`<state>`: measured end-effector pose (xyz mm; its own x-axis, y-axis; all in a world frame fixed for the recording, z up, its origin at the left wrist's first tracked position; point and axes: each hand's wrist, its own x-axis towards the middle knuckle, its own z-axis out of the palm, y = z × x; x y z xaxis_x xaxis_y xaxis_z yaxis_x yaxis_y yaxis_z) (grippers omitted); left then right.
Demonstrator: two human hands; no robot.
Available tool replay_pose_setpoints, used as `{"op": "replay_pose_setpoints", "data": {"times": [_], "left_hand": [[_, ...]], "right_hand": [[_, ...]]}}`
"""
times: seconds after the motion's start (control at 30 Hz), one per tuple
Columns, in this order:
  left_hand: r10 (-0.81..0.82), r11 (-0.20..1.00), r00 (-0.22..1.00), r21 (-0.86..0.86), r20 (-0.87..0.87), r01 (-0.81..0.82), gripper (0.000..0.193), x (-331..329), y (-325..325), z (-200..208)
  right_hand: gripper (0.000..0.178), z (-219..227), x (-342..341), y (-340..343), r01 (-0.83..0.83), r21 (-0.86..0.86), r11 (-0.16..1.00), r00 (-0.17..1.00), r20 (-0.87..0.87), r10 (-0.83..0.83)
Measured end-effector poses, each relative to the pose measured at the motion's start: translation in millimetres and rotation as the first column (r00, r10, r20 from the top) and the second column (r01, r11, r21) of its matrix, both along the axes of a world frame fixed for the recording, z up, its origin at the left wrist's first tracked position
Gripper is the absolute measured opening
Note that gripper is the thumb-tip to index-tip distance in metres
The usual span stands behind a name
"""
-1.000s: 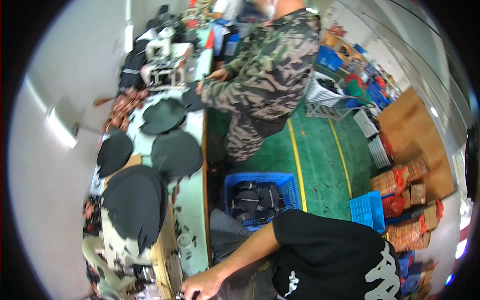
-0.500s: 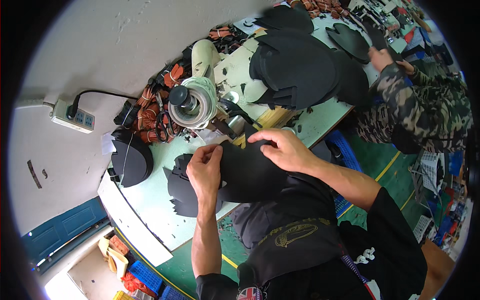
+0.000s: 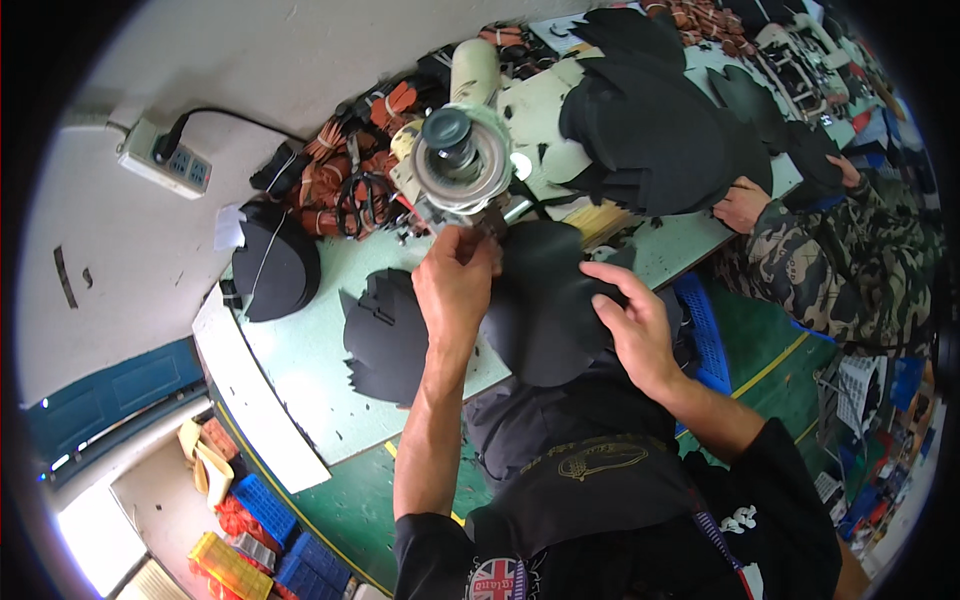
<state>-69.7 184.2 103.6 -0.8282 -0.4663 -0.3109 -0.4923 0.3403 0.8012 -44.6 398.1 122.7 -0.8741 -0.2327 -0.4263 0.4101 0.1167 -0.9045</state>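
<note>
A black, flexible cut piece of sheet material [image 3: 545, 305] with a rounded outline lies between my hands, at the front edge of the table by a bench machine [image 3: 462, 160] with a round pale housing and a dark knob. My left hand [image 3: 452, 285] is closed in a pinch at the piece's upper left, right by the machine's lower part. Along the piece's right edge is my right hand [image 3: 640, 330], thumb and forefinger apart, fingertips touching the edge. Left of my left hand lies a stack of similar black pieces with notched edges [image 3: 385, 340].
A tied black bundle [image 3: 275, 262] stands by the wall, below a power socket [image 3: 168, 158]. Brown banded bundles [image 3: 330, 185] lie behind the machine. A large black stack [image 3: 655, 135] covers the table's right part. A person in camouflage sleeves [image 3: 815, 250] works there.
The black piece has turned and now stands more upright in view. My left hand has moved up to the machine; my right hand's pinch has loosened. The whole view has shifted.
</note>
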Motion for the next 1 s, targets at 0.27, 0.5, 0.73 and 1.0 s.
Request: {"op": "replay_pose_setpoints", "data": {"times": [0.27,0.5,0.73,1.0], "left_hand": [[0.038,0.907,0.993,-0.413,-0.108,-0.079,0.026,83.4,-100.9,-54.5],[-0.044,0.719,0.999,-0.694,0.009,0.038,0.043,133.4,-127.9,-89.5],[-0.482,0.871,0.875,0.132,0.05,0.473,0.021,87.1,-82.7,6.6],[-0.018,0.988,0.996,0.15,-0.088,0.031,0.023,34.5,-17.2,-8.6]], "right_hand": [[0.075,59.1,-33.1,31.2,0.234,-0.155,0.96,0.442,-0.863,-0.247],[0.043,9.7,-71.2,58.3,0.342,0.67,0.659,0.433,-0.735,0.522],[0.026,-9.3,-1.8,-1.0,-0.454,0.212,0.865,0.623,-0.619,0.479],[0.033,-18.1,-38.8,-11.6,-0.376,0.096,0.922,0.89,-0.24,0.388]]}}
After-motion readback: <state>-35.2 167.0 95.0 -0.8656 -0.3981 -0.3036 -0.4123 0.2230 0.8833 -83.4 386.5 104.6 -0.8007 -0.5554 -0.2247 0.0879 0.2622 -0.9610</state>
